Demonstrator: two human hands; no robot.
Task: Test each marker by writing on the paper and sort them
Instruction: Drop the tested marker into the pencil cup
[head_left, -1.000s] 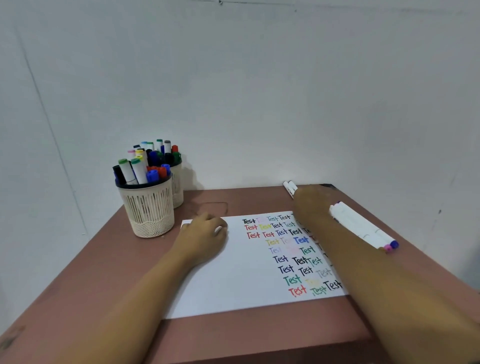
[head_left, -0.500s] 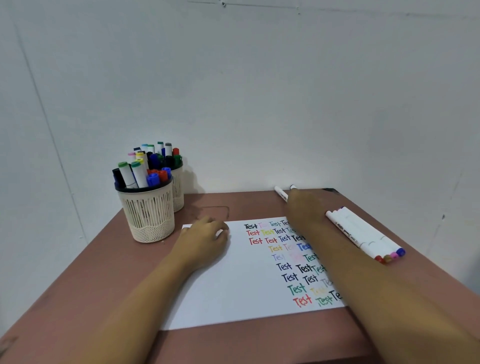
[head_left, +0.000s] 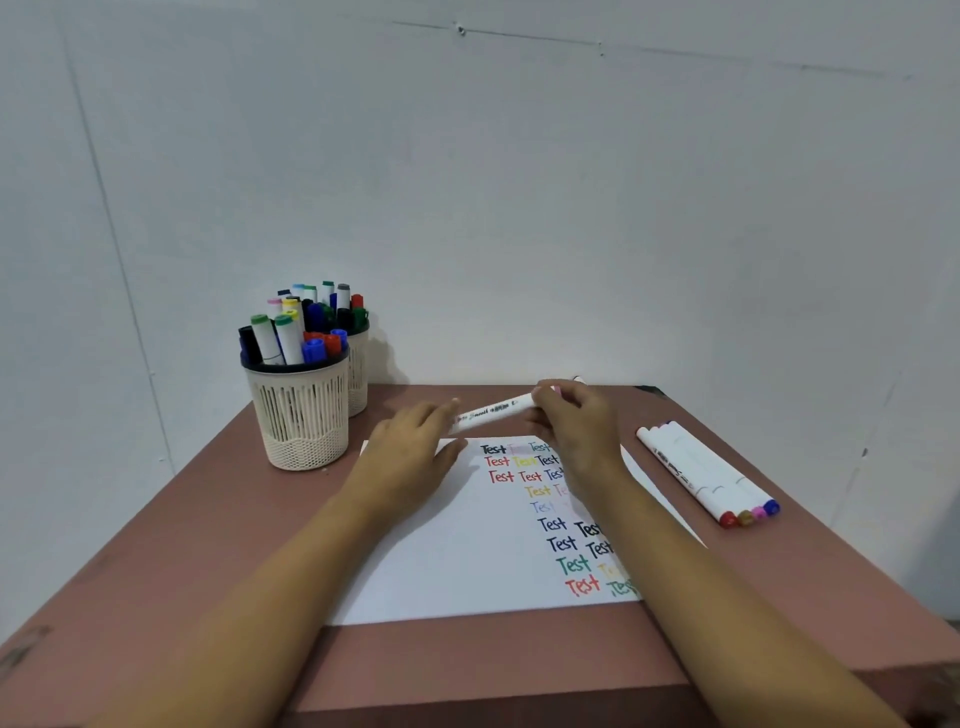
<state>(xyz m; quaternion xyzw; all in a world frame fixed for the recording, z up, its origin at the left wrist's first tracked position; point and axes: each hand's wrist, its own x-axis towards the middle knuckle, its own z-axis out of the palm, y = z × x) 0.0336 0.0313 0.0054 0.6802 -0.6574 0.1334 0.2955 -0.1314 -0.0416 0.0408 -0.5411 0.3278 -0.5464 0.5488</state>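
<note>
Right hand (head_left: 576, 431) lifted white marker (head_left: 493, 413), grasping one end; left hand (head_left: 410, 457) blurred, perhaps touching other, grip unclear.

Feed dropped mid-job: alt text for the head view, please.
The right hand holds a white marker above a paper covered in coloured "Test" words, the left hand at its other end. Four markers lie right of the paper; two cups of markers stand left.
</note>
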